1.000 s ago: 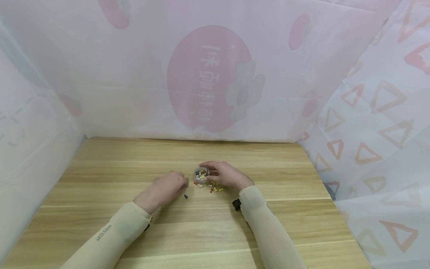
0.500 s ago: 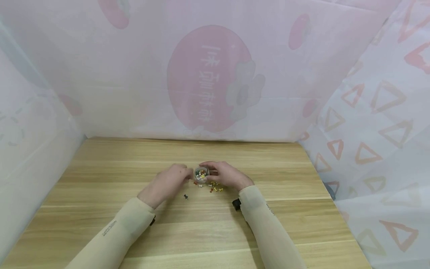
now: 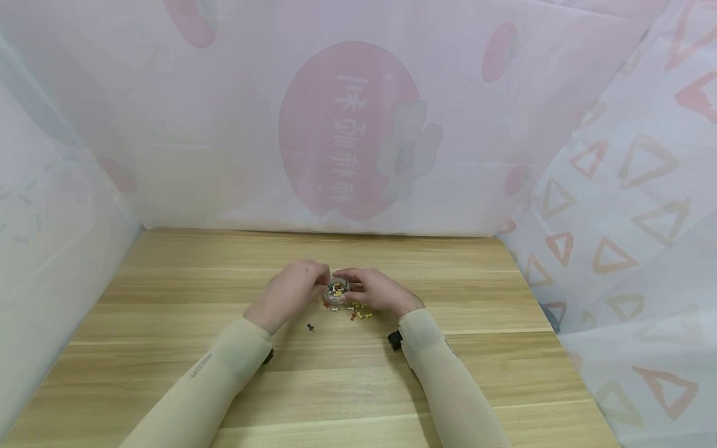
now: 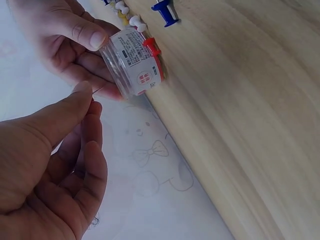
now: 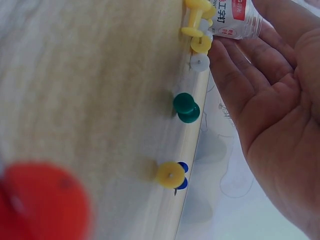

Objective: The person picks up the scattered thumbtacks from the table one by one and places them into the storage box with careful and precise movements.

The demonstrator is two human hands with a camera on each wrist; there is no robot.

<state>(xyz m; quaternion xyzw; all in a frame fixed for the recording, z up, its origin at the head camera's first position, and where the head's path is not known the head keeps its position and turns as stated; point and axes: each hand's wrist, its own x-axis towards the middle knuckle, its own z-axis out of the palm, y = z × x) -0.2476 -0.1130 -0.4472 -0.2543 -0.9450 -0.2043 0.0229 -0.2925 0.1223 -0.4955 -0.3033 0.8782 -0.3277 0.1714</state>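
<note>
A small clear plastic jar (image 3: 336, 292) with a printed label (image 4: 135, 55) stands on the wooden table, with several colored push pins inside. My right hand (image 3: 382, 291) holds it from the right, thumb in front and fingers behind. Close to the jar's left rim is my left hand (image 3: 294, 294). In the left wrist view its thumb and index finger pinch a push pin, of which only the thin metal point (image 4: 97, 91) shows; its head is hidden by the fingers.
Loose push pins lie by the jar: a red one (image 4: 152, 46) against it, yellow ones (image 3: 361, 315) in front of my right hand, a green one (image 5: 186, 107), and a dark blue one (image 3: 310, 327) apart at the front left. A printed cloth wall (image 3: 235, 155) backs the table.
My left hand has moved up and right, from beside the dark blue push pin to the jar's rim. My right hand and the jar have stayed in place.
</note>
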